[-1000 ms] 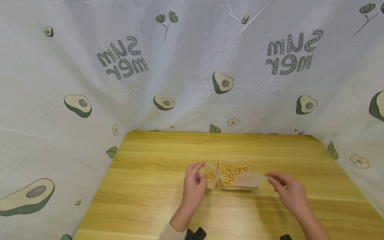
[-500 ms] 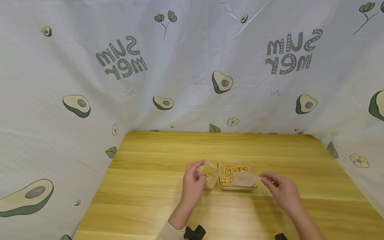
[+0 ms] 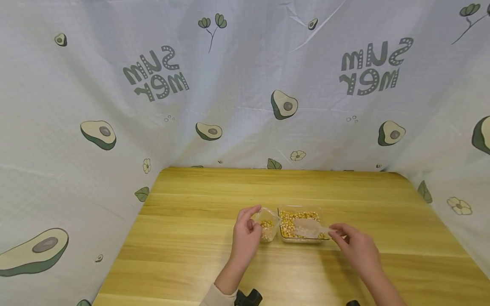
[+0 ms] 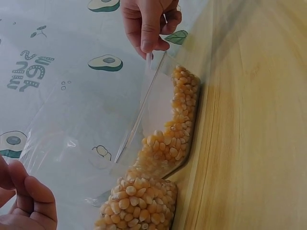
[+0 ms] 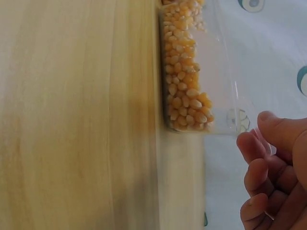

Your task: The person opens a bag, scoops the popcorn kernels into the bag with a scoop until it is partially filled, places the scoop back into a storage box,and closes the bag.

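Observation:
A clear rectangular box [image 3: 304, 241] of yellow corn kernels [image 3: 286, 221] stands on the table. Inside it lies a translucent white scoop [image 3: 307, 228], its blade amid the kernels. My right hand [image 3: 356, 246] pinches the scoop's handle between thumb and fingers, just past the box's right end. Left of the box, touching or nearly touching it, is a clear plastic bag [image 4: 72, 143] whose bottom holds a heap of corn [image 4: 139, 203]. With thumb and fingers my left hand [image 3: 246, 233] holds the bag's upper left edge, keeping its mouth spread. How much corn the scoop carries cannot be told.
The wooden table [image 3: 199, 212] spreads around the box and bag. A white curtain [image 3: 245, 85] printed with avocados surrounds it at the back and sides. A black wrist-camera mount [image 3: 249, 297] sits by the left wrist.
My right hand has moved left with the scoop, whose blade now lies farther left in the corn box. My left hand and the bag have hardly moved.

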Motion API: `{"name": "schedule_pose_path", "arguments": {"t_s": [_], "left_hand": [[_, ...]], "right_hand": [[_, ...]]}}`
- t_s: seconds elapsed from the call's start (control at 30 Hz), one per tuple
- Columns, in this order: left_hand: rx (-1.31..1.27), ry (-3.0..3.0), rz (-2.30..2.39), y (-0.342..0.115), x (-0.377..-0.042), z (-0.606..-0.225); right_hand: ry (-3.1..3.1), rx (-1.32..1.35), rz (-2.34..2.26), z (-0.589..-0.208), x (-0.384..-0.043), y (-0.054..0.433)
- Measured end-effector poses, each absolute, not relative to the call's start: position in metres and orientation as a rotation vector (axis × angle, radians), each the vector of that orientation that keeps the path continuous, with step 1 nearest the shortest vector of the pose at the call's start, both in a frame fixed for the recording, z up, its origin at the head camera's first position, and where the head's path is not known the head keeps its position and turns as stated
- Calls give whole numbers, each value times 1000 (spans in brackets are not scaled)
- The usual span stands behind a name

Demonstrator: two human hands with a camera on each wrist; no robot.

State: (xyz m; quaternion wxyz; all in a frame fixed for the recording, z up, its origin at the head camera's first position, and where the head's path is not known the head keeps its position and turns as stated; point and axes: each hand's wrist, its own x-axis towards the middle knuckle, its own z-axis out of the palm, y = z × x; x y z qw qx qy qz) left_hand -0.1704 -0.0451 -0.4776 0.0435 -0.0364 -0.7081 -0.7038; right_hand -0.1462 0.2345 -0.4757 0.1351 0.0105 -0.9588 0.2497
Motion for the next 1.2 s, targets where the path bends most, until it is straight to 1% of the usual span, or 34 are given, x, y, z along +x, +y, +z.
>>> {"name": "schedule_pose_path", "arguments": {"t_s": [0.4, 0.73, 0.97, 1.2], "left_hand": [[-111, -2147, -2171, -46, -170, -478], [-96, -2145, -2178, -46, -169, -481], [-119, -2137, -2184, -46, -168, -479], [-159, -2155, -2141, -47, -168, -479]], "right_hand": [[-2787, -18, 752, -487, -151, 235], [-2527, 57, 823, -507, -153, 235], [-2524, -142, 992, -514, -153, 237], [-2541, -273, 1154, -515, -152, 235]]}}
